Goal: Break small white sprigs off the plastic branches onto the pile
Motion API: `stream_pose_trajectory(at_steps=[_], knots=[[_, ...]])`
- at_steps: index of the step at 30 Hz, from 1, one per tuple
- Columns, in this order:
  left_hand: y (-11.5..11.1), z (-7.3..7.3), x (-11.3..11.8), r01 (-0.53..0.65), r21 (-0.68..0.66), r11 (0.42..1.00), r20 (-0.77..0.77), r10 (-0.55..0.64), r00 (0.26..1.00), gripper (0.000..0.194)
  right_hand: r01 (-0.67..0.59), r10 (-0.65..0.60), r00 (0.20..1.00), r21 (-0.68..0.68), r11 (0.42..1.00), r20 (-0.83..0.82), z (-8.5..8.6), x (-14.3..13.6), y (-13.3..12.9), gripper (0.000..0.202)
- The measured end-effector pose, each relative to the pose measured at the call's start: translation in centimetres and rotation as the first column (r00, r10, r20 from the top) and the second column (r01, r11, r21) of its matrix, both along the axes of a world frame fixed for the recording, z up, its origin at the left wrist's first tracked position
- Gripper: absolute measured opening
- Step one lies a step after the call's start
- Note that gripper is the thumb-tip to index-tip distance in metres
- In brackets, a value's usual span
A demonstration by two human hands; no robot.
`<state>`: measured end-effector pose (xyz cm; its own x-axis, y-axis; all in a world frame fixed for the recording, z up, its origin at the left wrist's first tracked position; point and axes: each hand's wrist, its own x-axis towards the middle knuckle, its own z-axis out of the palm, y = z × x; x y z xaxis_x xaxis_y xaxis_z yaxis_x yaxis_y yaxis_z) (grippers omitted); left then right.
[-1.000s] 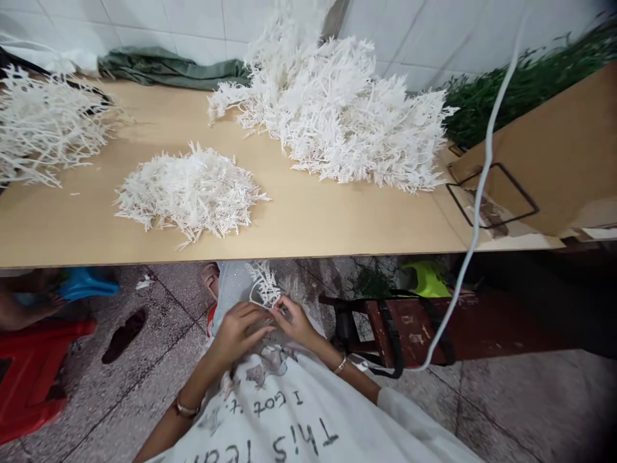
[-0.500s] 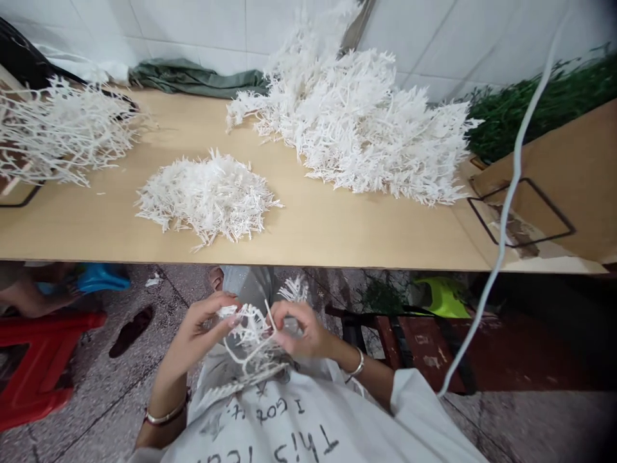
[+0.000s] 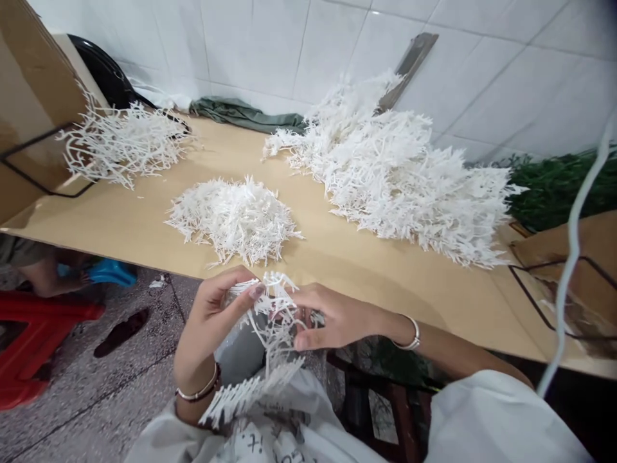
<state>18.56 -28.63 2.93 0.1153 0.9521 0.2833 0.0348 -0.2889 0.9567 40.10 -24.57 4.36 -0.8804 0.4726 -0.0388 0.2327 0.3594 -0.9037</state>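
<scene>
My left hand [image 3: 219,318] is closed on a bunch of white branching plastic sprigs [image 3: 277,308], thumb against the bent fingers. On the other side of the bunch is my right hand [image 3: 337,315], its fingers curled in among the strands and its thumb a little apart from them. Some white bits show inside its curl; its fingertips are partly hidden. Below both hands, a row of white sprigs [image 3: 253,389] hangs down over my lap. Just beyond them on the cardboard-coloured tabletop [image 3: 337,257] lies a small heap of short white sprigs [image 3: 236,218].
A large white sprig pile [image 3: 400,173] lies at the back right, a looser pile [image 3: 125,141] at the left. Green foliage [image 3: 554,186] and a white cable [image 3: 573,251] are at right. A red stool [image 3: 43,334] and another person's leg [image 3: 43,276] show at lower left.
The view has turned and shifted, and both hands now sit closer to the table edge. My right hand has gone from pinching one strand to curling its fingers into the bunch.
</scene>
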Motion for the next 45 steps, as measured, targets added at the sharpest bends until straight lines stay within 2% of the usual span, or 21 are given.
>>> stream_pose_trajectory(at_steps=[2, 3, 5, 7, 9, 11, 14, 16, 17, 18, 21, 23, 25, 28, 30, 31, 35, 37, 41, 45], knots=[[0.4, 0.0, 0.3, 0.006, -0.01, 1.0, 0.005, -0.006, 1.0, 0.019, -0.004, -0.015, 0.996, 0.222, 0.975, 0.083, 0.9, -0.1, 0.7, 0.047], [0.5, -0.1, 0.4, 0.007, -0.019, 1.0, 0.011, -0.007, 1.0, 0.021, 0.035, -0.059, 0.996, 0.302, 0.953, 0.072, 1.1, -0.2, 1.0, 0.048], [0.8, -0.5, 0.6, -0.014, -0.031, 0.999, 0.017, 0.015, 1.0, 0.023, 0.158, -0.157, 0.987, 0.354, 0.922, -0.031, 1.1, -0.4, 1.6, 0.052], [1.1, -1.2, 0.8, -0.035, -0.019, 0.999, 0.002, 0.035, 0.999, 0.023, 0.234, -0.201, 0.969, 0.268, 0.934, -0.146, 0.8, -0.7, 1.9, 0.052], [1.4, -1.9, 1.1, -0.075, 0.004, 0.997, -0.026, 0.075, 0.997, 0.017, 0.247, -0.214, 0.958, 0.171, 0.954, -0.19, 0.5, -1.2, 2.2, 0.038], [1.7, -2.4, 1.5, -0.172, 0.069, 0.983, -0.046, 0.175, 0.983, 0.006, 0.274, -0.249, 0.947, 0.109, 0.955, -0.204, 0.3, -1.7, 2.3, 0.028], [2.1, -2.6, 2.1, -0.37, 0.271, 0.888, -0.113, 0.412, 0.904, 0.021, 0.343, -0.331, 0.917, 0.016, 0.939, -0.223, 0.2, -2.4, 2.5, 0.028], [2.2, -2.6, 2.2, -0.398, 0.414, 0.819, -0.204, 0.509, 0.836, 0.016, 0.364, -0.355, 0.908, -0.003, 0.931, -0.224, 0.3, -2.7, 2.6, 0.028], [2.1, -2.6, 2.2, -0.365, 0.447, 0.817, -0.255, 0.507, 0.823, 0.013, 0.363, -0.353, 0.909, 0.005, 0.932, -0.224, 0.5, -2.8, 2.7, 0.028], [2.1, -2.7, 2.1, -0.309, 0.447, 0.84, -0.302, 0.467, 0.831, 0.012, 0.354, -0.343, 0.914, 0.013, 0.935, -0.218, 0.7, -2.8, 2.8, 0.029], [1.9, -3.0, 1.6, -0.117, 0.334, 0.935, -0.35, 0.238, 0.906, 0.015, 0.257, -0.265, 0.953, -0.072, 0.964, -0.145, 1.4, -2.7, 3.4, 0.03], [1.8, -3.1, 1.4, -0.076, 0.268, 0.96, -0.308, 0.16, 0.938, 0.016, 0.167, -0.184, 0.981, -0.204, 0.965, -0.067, 2.0, -2.6, 4.0, 0.031], [1.7, -3.1, 1.4, -0.093, 0.187, 0.978, -0.254, 0.14, 0.957, 0.015, 0.102, -0.11, 0.994, -0.287, 0.952, -0.012, 2.4, -2.7, 4.7, 0.03], [1.7, -2.8, 1.7, -0.021, 0.024, 0.999, -0.154, 0.024, 0.988, 0.019, 0.067, -0.065, 0.998, -0.311, 0.948, 0.018, 2.7, -3.0, 5.4, 0.027], [1.7, -2.7, 1.7, 0.083, -0.036, 0.996, -0.079, -0.086, 0.993, 0.02, 0.075, -0.079, 0.997, -0.322, 0.944, -0.001, 2.6, -3.2, 5.5, 0.025], [1.6, -2.7, 1.6, 0.101, -0.05, 0.994, -0.056, -0.104, 0.993, 0.023, 0.094, -0.106, 0.994, -0.326, 0.941, -0.019, 2.5, -3.3, 5.5, 0.025], [1.5, -3.3, 1.4, -0.019, -0.069, 0.997, -0.041, 0.016, 0.999, 0.033, 0.197, -0.229, 0.971, -0.312, 0.929, -0.071, 2.1, -3.4, 5.1, 0.021], [1.4, -3.7, 1.5, -0.031, -0.08, 0.996, 0.007, 0.031, 0.999, 0.035, 0.205, -0.242, 0.966, -0.31, 0.928, -0.086, 2.1, -3.4, 4.9, 0.022], [1.0, -4.5, 2.1, -0.093, -0.071, 0.993, 0.087, 0.099, 0.991, 0.033, 0.153, -0.188, 0.978, -0.295, 0.943, -0.093, 2.3, -3.4, 4.5, 0.028], [0.9, -4.8, 2.5, -0.156, 0.003, 0.988, -0.016, 0.156, 0.988, 0.033, 0.113, -0.122, 0.992, -0.172, 0.979, -0.041, 2.5, -3.2, 4.6, 0.023]])
